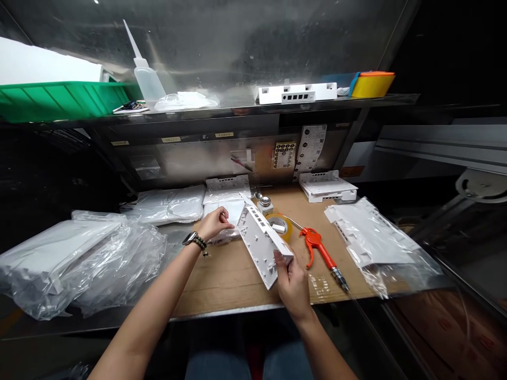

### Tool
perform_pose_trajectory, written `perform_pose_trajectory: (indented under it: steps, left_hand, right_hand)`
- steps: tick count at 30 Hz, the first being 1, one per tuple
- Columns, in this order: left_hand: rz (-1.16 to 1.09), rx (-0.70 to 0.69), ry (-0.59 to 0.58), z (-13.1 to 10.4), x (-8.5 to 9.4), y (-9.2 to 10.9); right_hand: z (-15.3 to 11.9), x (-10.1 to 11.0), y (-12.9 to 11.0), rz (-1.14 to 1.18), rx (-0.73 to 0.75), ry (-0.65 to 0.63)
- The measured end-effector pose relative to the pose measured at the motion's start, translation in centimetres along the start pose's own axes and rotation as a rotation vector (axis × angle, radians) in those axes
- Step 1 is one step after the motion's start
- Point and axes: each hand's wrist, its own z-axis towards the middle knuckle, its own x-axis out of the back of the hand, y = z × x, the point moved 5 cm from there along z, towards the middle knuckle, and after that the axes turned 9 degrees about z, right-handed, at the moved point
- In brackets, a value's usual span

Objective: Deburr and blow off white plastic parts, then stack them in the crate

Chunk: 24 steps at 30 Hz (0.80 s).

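Note:
My right hand [292, 282] grips the lower right end of a white plastic housing [259, 245], which is held tilted above the cardboard-covered bench. Small posts show on its inner face and a row of square openings runs along one edge. My left hand [216, 222] is just left of the housing's upper end, its fingers curled together; whether something small is between them is too small to tell. Behind the housing lies a roll of yellow tape [285, 232]. A red air gun [317, 244] rests to the right of my right hand.
Plastic-wrapped white parts [79, 248] lie at the left, with more wrapped parts [372, 235] at the right. White housings [327, 186] are stacked at the back right, near a small metal-capped bottle [264, 205]. A shelf [237, 110] above holds a green basket [59, 100] and a squeeze bottle [148, 82].

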Motion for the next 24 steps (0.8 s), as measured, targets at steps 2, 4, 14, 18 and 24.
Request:
perform_pose_trajectory:
  steps: [2, 4, 14, 18, 24]
  left_hand:
    - [0.108, -0.026, 0.098, 0.5, 1.5, 0.1]
    - [0.212, -0.05, 0.201, 1.1, 3.1, 0.4]
    - [0.403, -0.24, 0.174, 2.1, 5.3, 5.7]
    - [0.32, -0.344, -0.037, 1.1, 5.0, 7.8]
    - [0.133, -0.383, -0.228, 0.1, 3.6, 9.4]
  right_hand:
    - [-0.1, 0.2, 0.2, -0.007, -0.017, 0.016]
    - [-0.1, 0.4, 0.3, 0.0, -0.045, 0.032]
    - [0.9, 3.0, 3.4, 0.299, -0.249, 0.244]
    - [0.5, 6.4, 5.0, 0.712, -0.428, 0.413]
    - [-0.7, 9.9, 3.6, 0.794, -0.444, 0.492]
